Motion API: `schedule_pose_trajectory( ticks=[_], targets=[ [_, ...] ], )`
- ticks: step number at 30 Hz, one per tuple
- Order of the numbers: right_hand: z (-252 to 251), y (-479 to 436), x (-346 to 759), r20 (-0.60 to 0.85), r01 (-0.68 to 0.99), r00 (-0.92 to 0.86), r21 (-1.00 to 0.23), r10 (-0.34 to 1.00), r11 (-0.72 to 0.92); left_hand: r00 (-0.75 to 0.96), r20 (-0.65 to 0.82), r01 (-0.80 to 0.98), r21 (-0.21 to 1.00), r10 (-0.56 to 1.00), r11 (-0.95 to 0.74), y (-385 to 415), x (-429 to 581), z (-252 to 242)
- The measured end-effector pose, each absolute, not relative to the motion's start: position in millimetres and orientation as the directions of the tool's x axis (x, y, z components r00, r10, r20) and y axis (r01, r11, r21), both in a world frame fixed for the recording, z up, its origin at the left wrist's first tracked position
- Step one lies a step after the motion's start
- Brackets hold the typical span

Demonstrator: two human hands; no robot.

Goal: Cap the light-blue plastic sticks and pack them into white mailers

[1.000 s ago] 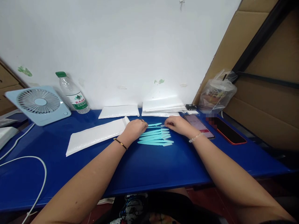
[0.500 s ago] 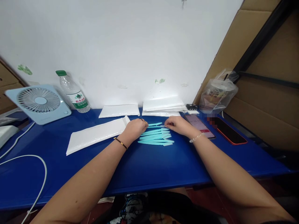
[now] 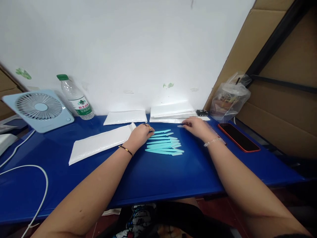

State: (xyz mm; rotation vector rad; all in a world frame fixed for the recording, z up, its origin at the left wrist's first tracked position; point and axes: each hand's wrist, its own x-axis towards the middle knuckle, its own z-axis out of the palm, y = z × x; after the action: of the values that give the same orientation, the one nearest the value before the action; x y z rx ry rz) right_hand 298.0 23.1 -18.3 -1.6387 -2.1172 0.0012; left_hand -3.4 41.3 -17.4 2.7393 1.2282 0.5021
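Note:
Several light-teal eyebrow razors (image 3: 160, 144) lie side by side in a loose row on the blue table, pale blade ends toward the right. My left hand (image 3: 141, 135) is closed at the far end of the row, its fingertips pinching the handle end of an eyebrow razor (image 3: 162, 132). Up and to the right of the row, my right hand (image 3: 196, 127) is closed low over the table. A small translucent piece (image 3: 180, 126), like a blade cover, sticks out from its fingertips; the rest of it is hidden.
A white padded mailer (image 3: 99, 145) lies left of the razors. More mailers (image 3: 170, 112) rest against the wall. An orange-edged phone (image 3: 239, 138) is on the right; another sits mostly under my right wrist. A fan (image 3: 39, 109), water bottle (image 3: 78, 102) and bagged cup (image 3: 230, 99) stand around.
My right hand has moved away from the razors, up and right, with the small translucent piece at its fingertips. My left hand has stayed by the far razors.

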Motion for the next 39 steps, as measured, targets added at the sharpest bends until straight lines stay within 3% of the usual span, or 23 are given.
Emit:
schedule_pose_trajectory(
  ticks=[8, 27, 33, 36, 39],
  targets=[
    [-21.7, 24.9, 277.7, 0.308, 0.835, -0.407, -0.258, 0.860, 0.487, 0.646, 0.246, 0.711, 0.151, 0.723, -0.686, 38.9, 0.0, -13.5],
    [-28.2, 20.8, 245.0, 0.355, 0.698, -0.444, -0.439, 0.823, 0.566, 0.676, 0.263, 0.657, 0.205, 0.688, -0.725, 45.7, 2.3, -22.1],
    [-14.5, 1.1, 241.4, 0.177, 0.748, -0.476, -0.433, 0.861, 0.503, 0.678, 0.220, 0.660, 0.236, 0.701, -0.713, 30.6, 0.9, -15.9],
    [-11.0, -19.8, 238.3, -0.016, 0.777, -0.550, -0.376, 0.835, 0.505, 0.724, 0.149, 0.649, 0.182, 0.673, -0.738, 11.8, -0.3, -10.7],
    [-14.7, -44.6, 230.4, -0.006, 0.770, -0.595, -0.289, 0.804, 0.568, 0.768, 0.093, 0.626, 0.100, 0.634, -0.773, -11.4, 2.5, -5.9]
  ],
)
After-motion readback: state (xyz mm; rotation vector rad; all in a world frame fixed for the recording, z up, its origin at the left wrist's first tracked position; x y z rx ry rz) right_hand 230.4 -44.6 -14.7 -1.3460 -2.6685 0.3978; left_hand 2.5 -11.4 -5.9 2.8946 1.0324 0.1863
